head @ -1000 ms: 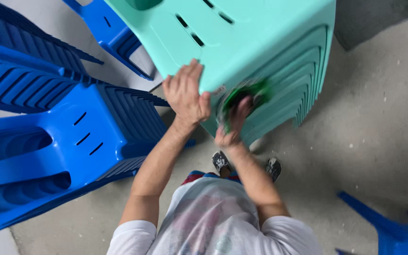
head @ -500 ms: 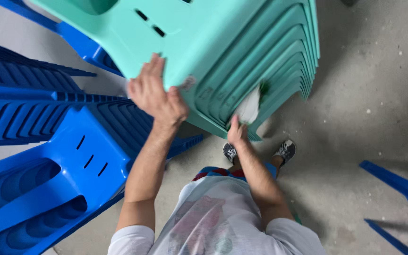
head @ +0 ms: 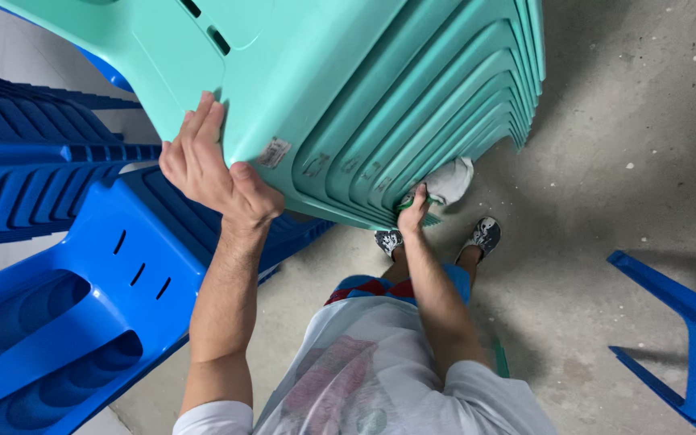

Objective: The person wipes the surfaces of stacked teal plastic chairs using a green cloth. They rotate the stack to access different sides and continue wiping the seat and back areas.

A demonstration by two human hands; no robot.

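Teal plastic: chair stack (head: 412, 89) tipped across top of view, nested rims fanning down to lower right, lowest rim edge just above the feet. Left hand (head: 215, 165) on the stack's near corner, fingers spread flat up the smooth face, thumb hooked under the lower edge; open, braced against it, not closed round anything. Right hand (head: 414, 211) low at the stack's bottom rim, fingers pinched together on a green scrubber (head: 416, 211) with a pale cloth (head: 451, 180) bunched just beyond, both pressed to the lowest rim. Small sticker (head: 274, 151) on the face beside the left thumb.

Blue chairs (head: 58, 266) crowding the left side, one stack lying low with its slotted seat up, another stack's ribbed edges above it; these touching or nearly touching the teal stack near the left forearm, hard to tell which. No gap for movement on that side.

Bare concrete floor (head: 622, 121) open to the right, from the teal rims out to frame edge. Lone blue leg (head: 686, 338) cutting in at lower right, well apart from the feet. Shoes (head: 483, 234) planted on floor directly below the stack's lowest edge, close under it.
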